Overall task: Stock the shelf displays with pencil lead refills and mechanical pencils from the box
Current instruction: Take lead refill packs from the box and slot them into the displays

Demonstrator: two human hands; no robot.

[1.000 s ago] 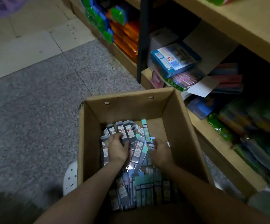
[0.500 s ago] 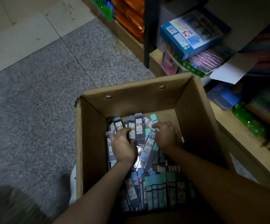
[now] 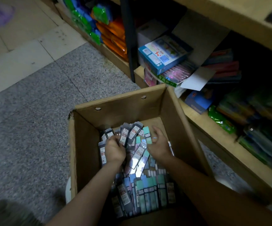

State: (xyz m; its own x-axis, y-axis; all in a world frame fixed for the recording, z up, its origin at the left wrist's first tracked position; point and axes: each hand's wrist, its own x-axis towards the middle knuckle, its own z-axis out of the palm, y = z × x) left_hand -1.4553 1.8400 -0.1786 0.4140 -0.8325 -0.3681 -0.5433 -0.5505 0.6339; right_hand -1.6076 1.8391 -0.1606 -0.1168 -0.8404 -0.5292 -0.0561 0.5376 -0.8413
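Glossy plastic lead refill packs (image 3: 137,154) lay loose in the cardboard box (image 3: 120,103). I judged them light, stiff and slippery. My left hand (image 3: 115,150) gripped a fanned bunch by its lower ends; my right hand (image 3: 159,144) hovered open beside it.

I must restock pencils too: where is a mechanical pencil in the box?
In the head view, one mechanical pencil lies inside the cardboard box, right of the right hand, near the box's right wall.
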